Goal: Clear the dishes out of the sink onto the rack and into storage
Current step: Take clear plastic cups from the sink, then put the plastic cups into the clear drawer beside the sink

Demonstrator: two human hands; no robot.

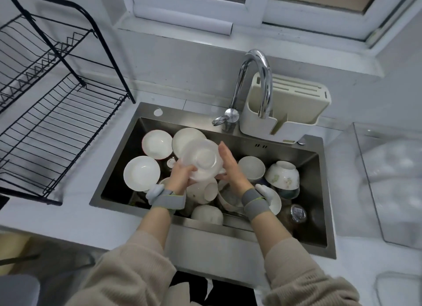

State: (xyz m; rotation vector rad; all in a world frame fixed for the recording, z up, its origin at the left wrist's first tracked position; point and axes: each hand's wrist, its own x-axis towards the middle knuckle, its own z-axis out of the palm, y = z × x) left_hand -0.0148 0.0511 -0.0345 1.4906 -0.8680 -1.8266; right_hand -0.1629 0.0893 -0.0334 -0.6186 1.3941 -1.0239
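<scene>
Bowl stack (203, 160) — left hand (181, 176) grip grasping its rim, right hand (229, 166) flat-fingered alongside; rack (57, 123) lies left — left hand nearer.

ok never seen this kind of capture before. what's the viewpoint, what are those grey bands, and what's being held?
There is no robot here. A person does the task bare-handed, and the single picture comes from a wide-angle camera worn on the head, looking down at the hands. The grey bands are straps on both wrists; what they do cannot be told.

Below is a steel sink full of white bowls and plates. Both hands hold one stack of clear bowls above the pile: the left hand grips its lower edge, and the right hand lies flat against its side.

A black wire dish rack, with nothing on the tiers in view, stands on the counter to the left. Behind the sink are a chrome faucet and a cream utensil holder.
</scene>
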